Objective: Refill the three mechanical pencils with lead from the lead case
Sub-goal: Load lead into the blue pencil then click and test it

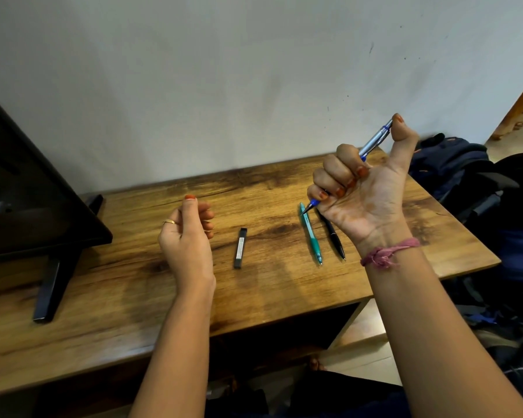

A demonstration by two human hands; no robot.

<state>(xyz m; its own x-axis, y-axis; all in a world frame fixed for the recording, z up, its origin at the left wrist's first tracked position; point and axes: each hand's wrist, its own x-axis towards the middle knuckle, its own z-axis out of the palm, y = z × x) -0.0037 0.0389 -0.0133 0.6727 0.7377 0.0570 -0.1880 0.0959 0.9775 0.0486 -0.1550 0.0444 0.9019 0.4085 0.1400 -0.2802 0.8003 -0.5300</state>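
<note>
My right hand (364, 182) is raised above the table in a fist around a blue and silver mechanical pencil (375, 140), thumb resting on its top button, tip pointing down-left. Below it on the wooden table (133, 291) lie a teal mechanical pencil (311, 236) and a black mechanical pencil (334, 239), side by side. The slim black lead case (240, 248) lies flat in the middle of the table. My left hand (187, 233) hovers just left of the case, fingers loosely curled, holding nothing that I can see.
A dark monitor (27, 200) on a black stand (55, 285) fills the left side of the table. A dark blue backpack (453, 164) and other dark bags sit beyond the table's right edge. A white wall is behind.
</note>
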